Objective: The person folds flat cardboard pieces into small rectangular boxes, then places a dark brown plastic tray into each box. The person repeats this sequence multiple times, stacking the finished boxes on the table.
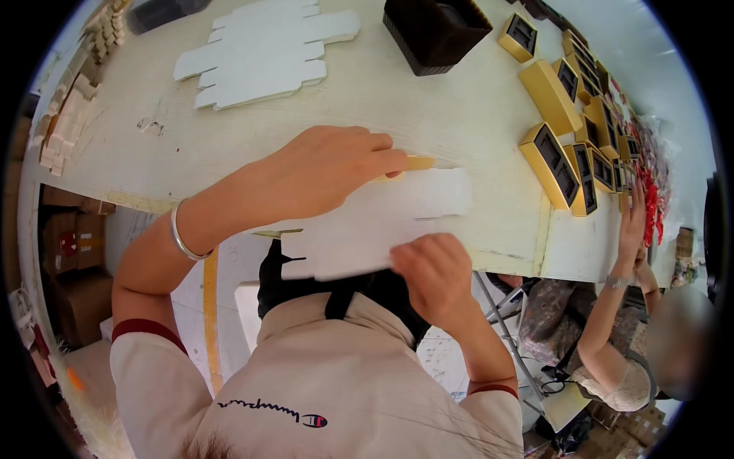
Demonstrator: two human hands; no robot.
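Observation:
A flat cardboard box blank (359,229), white on the upward side and gold on the underside, lies at the table's near edge and juts over my lap. My left hand (336,168) reaches across its far side, with curled fingers closed on a flap whose gold face (419,162) shows past the fingertips. At the near right edge of the blank, my right hand (436,271) has its fingers bent round the card; they are slightly blurred.
More white blanks (264,53) lie stacked at the far left. A dark brown container (436,34) stands at the back. Several gold boxes with black inserts (552,164) crowd the right side, near a co-worker's hands (633,229). Pale blocks (70,122) line the left edge.

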